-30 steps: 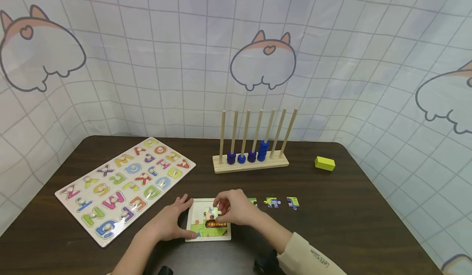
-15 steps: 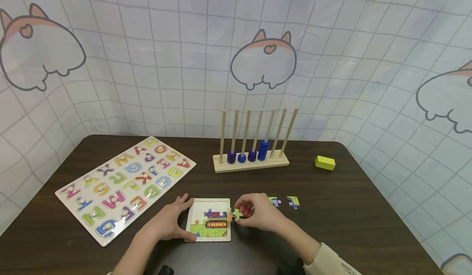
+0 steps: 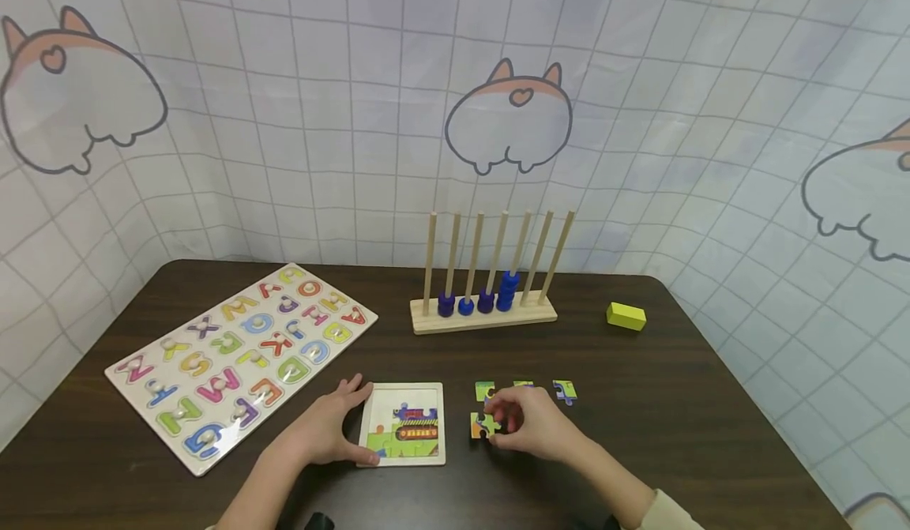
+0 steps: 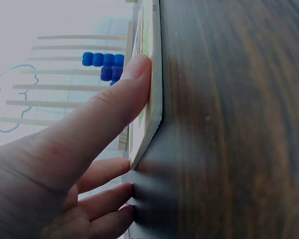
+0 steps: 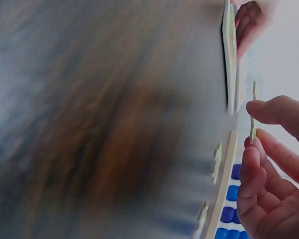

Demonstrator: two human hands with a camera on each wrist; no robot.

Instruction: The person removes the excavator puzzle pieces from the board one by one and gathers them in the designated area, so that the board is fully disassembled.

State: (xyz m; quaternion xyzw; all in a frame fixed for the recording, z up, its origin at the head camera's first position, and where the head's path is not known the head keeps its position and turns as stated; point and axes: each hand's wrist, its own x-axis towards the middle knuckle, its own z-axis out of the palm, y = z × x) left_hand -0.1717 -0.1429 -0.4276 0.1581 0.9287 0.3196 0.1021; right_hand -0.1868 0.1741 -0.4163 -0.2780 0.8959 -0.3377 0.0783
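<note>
A small square jigsaw tray with a pale rim lies on the dark table, its lower part filled by a tractor-like picture. My left hand rests along its left side; in the left wrist view the thumb lies on the rim, while the other fingertips touch down by the edge. To the right of the tray, my right hand pinches a green and orange jigsaw piece between thumb and fingers. Seen edge-on in the right wrist view, that thin piece is held off the table.
Several loose jigsaw pieces lie in a row beyond my right hand. Behind stands a wooden peg rack with blue and purple beads. A letter board lies at left, and a yellow block at far right.
My right hand has moved right, away from the tray, carrying the jigsaw piece with it. The picture in the tray and a loose piece are now uncovered. My left hand has stayed put.
</note>
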